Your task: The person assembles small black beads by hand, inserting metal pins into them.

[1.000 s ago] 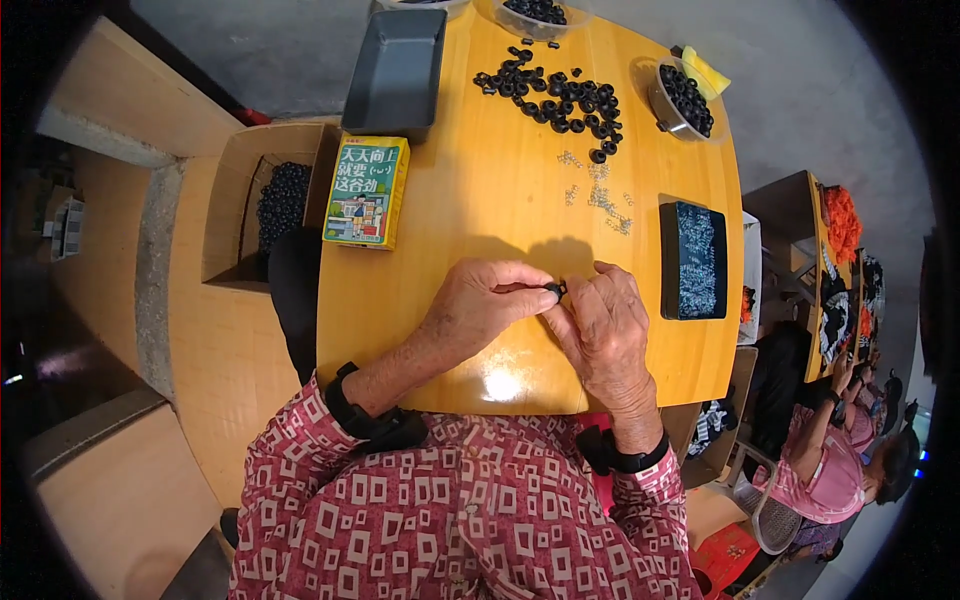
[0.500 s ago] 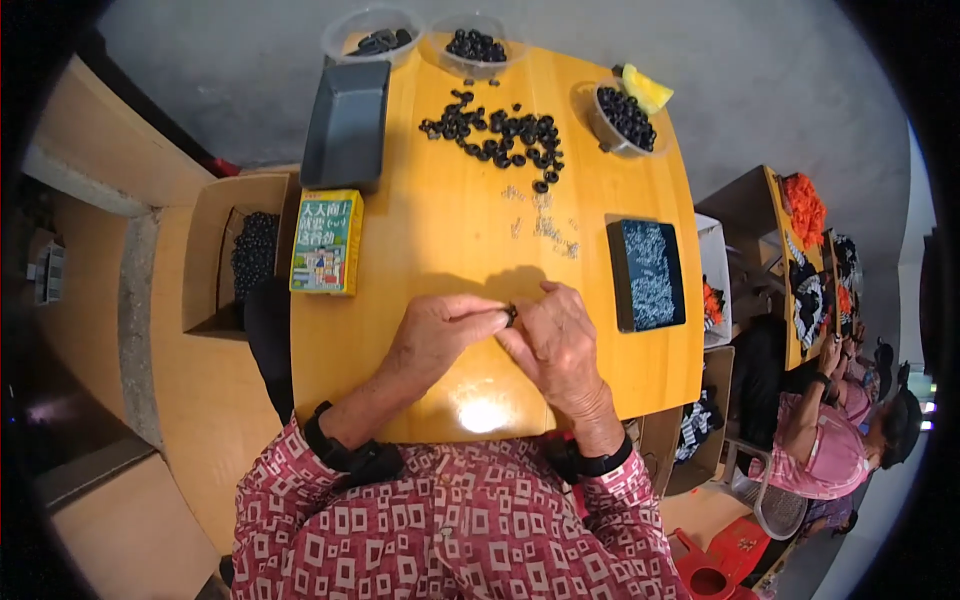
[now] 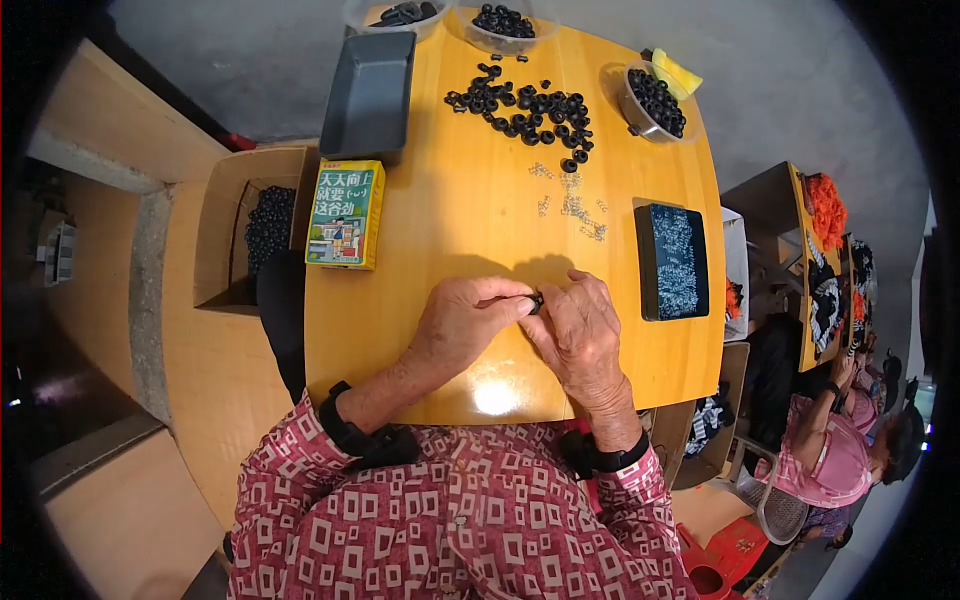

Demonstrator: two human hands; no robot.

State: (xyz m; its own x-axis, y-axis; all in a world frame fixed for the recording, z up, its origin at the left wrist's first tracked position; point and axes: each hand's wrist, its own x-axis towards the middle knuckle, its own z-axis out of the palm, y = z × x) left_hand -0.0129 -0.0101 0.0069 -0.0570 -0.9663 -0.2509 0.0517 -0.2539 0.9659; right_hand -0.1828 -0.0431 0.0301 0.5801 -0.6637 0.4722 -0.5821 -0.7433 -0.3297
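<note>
Above the near part of the yellow wooden table (image 3: 420, 230), my hands meet over a small black part (image 3: 537, 302), probably round like the loose ones. My left hand (image 3: 455, 325) pinches it between thumb and fingertips. From the other side, my right hand (image 3: 582, 335) closes its thumb and fingers on the same part, covering much of it. Beyond them lie several loose black round parts (image 3: 535, 115) with holes. Small silvery springs (image 3: 580, 210) are scattered just nearer than those. To the right, a black tray (image 3: 650, 300) holds many similar tiny metal pieces.
Clear bowls of black parts (image 3: 505, 22) stand at the far edge, another bowl (image 3: 655, 105) at far right beside a yellow piece. At left are a grey tray (image 3: 365, 95) and a green-yellow carton (image 3: 343, 220). Cardboard boxes flank the table; a co-worker (image 3: 830, 450) sits right.
The view has shifted, so the table and everything on it appear farther right and slightly higher. Both hands keep nearly the same pinch on the small black part.
</note>
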